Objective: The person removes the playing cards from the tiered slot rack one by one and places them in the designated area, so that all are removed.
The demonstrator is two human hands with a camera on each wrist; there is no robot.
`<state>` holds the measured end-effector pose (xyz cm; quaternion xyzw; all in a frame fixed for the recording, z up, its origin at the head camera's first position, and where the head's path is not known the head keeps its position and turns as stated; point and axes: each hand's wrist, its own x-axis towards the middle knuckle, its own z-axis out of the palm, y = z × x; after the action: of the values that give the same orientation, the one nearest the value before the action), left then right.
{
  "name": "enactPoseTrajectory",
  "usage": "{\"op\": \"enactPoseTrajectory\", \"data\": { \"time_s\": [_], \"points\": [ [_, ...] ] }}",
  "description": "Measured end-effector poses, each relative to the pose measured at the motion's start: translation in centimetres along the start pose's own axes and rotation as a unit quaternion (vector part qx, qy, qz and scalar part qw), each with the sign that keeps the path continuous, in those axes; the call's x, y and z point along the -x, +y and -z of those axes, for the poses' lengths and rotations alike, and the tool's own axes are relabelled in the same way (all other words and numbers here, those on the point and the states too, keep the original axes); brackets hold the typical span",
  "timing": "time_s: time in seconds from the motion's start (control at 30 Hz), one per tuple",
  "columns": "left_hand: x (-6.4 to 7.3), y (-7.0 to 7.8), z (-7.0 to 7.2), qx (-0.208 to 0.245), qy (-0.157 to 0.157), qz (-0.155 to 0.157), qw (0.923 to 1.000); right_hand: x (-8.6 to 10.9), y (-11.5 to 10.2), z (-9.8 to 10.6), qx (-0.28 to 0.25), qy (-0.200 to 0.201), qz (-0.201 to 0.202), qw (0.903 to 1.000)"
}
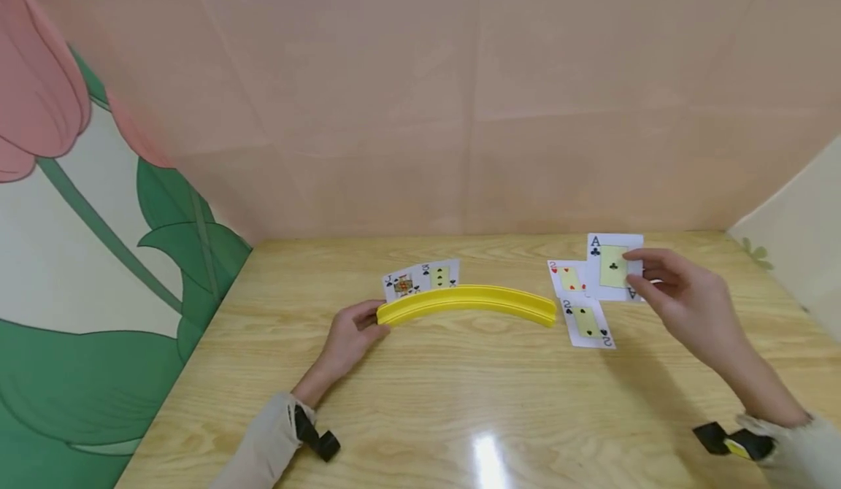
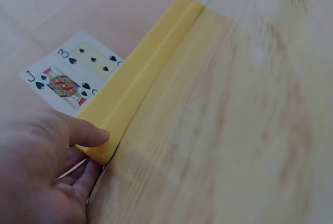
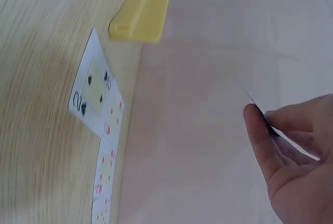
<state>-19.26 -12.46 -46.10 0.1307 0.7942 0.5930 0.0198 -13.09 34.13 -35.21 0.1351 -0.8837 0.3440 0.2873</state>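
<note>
The ace of clubs (image 1: 609,267) is pinched at its right edge between thumb and fingers of the right grip (image 1: 690,299), raised off the surface (image 1: 407,409). Its printed face is presented to the head view; in the right wrist view it is shown edge-on. Judged by its corner letters, its long axis is set up and down, and it is extended leftward from the right grip.

The key relation is judged to be that of this card to the yellow rack (image 1: 466,295): the rack is placed to the left of the right grip, well apart from it, its long axis curved crosswise to the card's. The near end is left uncovered; the far end is gripped by the left grip (image 1: 350,336), the thumb being laid over its front.

Just beyond the left grip, the jack of spades (image 1: 401,285) and another spade card (image 1: 440,277) are stood upright in the rack. Below and left of the right grip, the two of spades (image 1: 587,321) is laid on the surface, overlapped with a red-suited card (image 1: 568,279), close beside the rack's near end.
</note>
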Motion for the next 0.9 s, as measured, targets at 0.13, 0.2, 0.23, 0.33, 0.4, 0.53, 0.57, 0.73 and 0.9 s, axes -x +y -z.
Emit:
{"op": "enactPoseTrajectory", "data": {
  "time_s": [0.13,0.2,0.23,0.33,0.4,0.53,0.57,0.73,0.9],
  "points": [
    [-0.1,-0.1,0.1,0.026,0.02,0.012,0.9994,-0.1,0.6,0.3,0.01,-0.019,0.001,0.9998],
    [-0.1,-0.1,0.1,0.03,0.022,0.016,0.9992,-0.1,0.9,0.5,0.021,-0.039,-0.01,0.999],
    [-0.1,-0.1,0.0,0.03,0.022,0.018,0.9991,0.0,1.1,0.6,0.025,-0.05,-0.017,0.9983],
    [-0.1,-0.2,-0.1,0.034,0.022,0.019,0.999,0.1,1.8,0.9,0.038,-0.079,-0.03,0.9957],
    [0.0,-0.2,-0.1,0.035,0.022,0.019,0.999,0.1,2.3,1.1,0.043,-0.094,-0.035,0.994],
    [0.1,-0.1,0.0,0.037,0.022,0.02,0.9989,0.4,3.5,1.3,0.047,-0.119,-0.044,0.9908],
    [0.1,-0.1,0.0,0.038,0.022,0.02,0.9988,0.5,3.8,1.4,0.048,-0.125,-0.048,0.9899],
    [0.0,-0.2,-0.1,0.039,0.019,0.018,0.9989,0.6,5.6,1.8,0.049,-0.165,-0.057,0.9834],
    [0.0,-0.3,-0.2,0.037,0.011,0.016,0.9991,1.1,7.5,2.7,0.039,-0.205,-0.074,0.9751]
  ]
}}
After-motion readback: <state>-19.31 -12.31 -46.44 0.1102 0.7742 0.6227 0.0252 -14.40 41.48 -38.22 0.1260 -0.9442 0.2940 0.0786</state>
